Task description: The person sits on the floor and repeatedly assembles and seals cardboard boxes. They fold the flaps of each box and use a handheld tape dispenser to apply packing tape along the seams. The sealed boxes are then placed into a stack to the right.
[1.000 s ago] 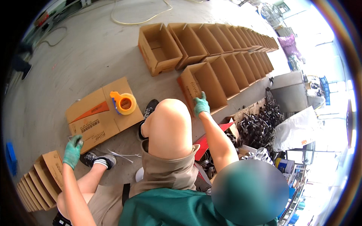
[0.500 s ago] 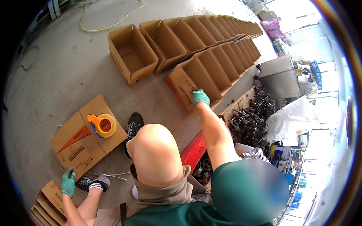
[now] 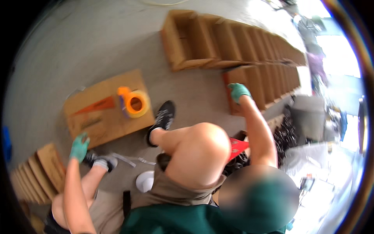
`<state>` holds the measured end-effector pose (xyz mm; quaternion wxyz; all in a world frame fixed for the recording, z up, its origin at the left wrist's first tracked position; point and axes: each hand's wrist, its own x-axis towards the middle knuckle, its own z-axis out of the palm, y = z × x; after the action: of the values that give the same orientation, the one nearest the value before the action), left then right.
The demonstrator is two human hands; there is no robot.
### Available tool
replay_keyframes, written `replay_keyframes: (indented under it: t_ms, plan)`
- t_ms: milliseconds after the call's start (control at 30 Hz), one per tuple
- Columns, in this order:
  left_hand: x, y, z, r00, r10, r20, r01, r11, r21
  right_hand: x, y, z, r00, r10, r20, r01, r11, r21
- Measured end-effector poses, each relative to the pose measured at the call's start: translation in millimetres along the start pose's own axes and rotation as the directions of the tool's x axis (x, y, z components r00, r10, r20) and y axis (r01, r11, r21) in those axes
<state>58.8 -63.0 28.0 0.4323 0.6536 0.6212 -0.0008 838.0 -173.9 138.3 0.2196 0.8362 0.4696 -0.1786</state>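
Green-gloved, your left hand (image 3: 80,148) hangs half-curled beside the near edge of a folded carton (image 3: 103,126) lying flat on the grey floor (image 3: 194,95), while your right hand (image 3: 239,93), fingers bent, is at the nearest open box (image 3: 243,74) of the shorter row; blur makes it impossible to tell whether either hand grips cardboard. An orange tape dispenser (image 3: 124,92) with its roll (image 3: 143,110) rests on the flat carton's right side, near a black shoe (image 3: 165,116). Alongside runs a longer row of open boxes (image 3: 194,43), and more cartons (image 3: 43,175) stand packed together at your left
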Motion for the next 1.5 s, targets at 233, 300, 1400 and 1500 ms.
replay_keyframes:
  t_ms: [233, 300, 1400, 1500]
  plan:
    - [44, -81, -17, 0.896, -0.239, -0.374, 0.313, 0.938, 0.15, -57, -225, -84, 0.732, -0.667, 0.139, 0.647, 0.744, 0.167]
    - [49, -117, -15, 0.851, -0.293, -0.436, 0.342, 0.939, 0.036, -70, -298, -81, 0.624, -0.763, 0.168, 0.756, 0.644, 0.117]
    - [-24, -54, -161, 0.719, -0.363, -0.593, -0.015, 0.845, -0.535, -75, -424, 79, 0.961, -0.277, -0.027, 0.267, 0.891, 0.366]
    - [-37, -69, -153, 0.678, -0.318, -0.663, -0.061, 0.874, -0.482, -114, -447, -31, 0.848, -0.429, -0.31, 0.508, 0.826, 0.246]
